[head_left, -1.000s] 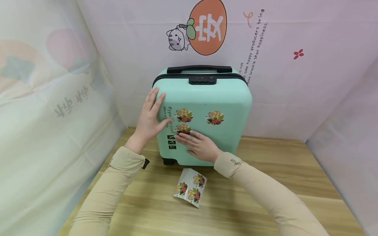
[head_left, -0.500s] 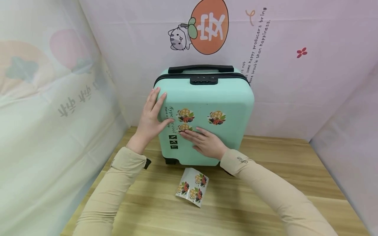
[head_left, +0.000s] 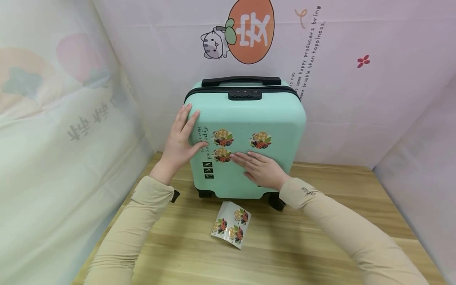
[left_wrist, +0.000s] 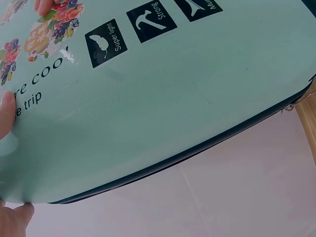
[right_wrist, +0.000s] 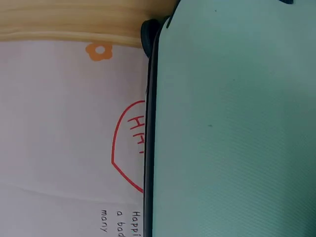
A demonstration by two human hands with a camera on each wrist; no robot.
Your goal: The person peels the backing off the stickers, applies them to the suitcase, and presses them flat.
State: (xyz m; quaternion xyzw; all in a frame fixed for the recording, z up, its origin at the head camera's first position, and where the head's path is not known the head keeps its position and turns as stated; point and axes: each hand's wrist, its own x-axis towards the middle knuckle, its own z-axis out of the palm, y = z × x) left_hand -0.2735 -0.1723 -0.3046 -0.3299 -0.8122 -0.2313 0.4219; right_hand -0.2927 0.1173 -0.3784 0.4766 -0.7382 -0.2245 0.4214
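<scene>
A mint-green suitcase stands upright on the wooden table. My left hand rests spread against its upper left side, the thumb lying on the front face near black lettering. Flat on the front, my right hand has straight fingers, their tips at the right edge of a fruit sticker. Just above that is a second fruit sticker, and a third sticker sits to the right. A sheet of stickers with several fruit prints lies on the table before the suitcase.
Printed cloth walls enclose the back and both sides of the table. The suitcase has a black top handle, a combination lock and a black wheel at its lower right.
My right hand has slid right across the suitcase front, uncovering the lower fruit sticker and the lower right wheel. My left hand keeps its place on the side.
</scene>
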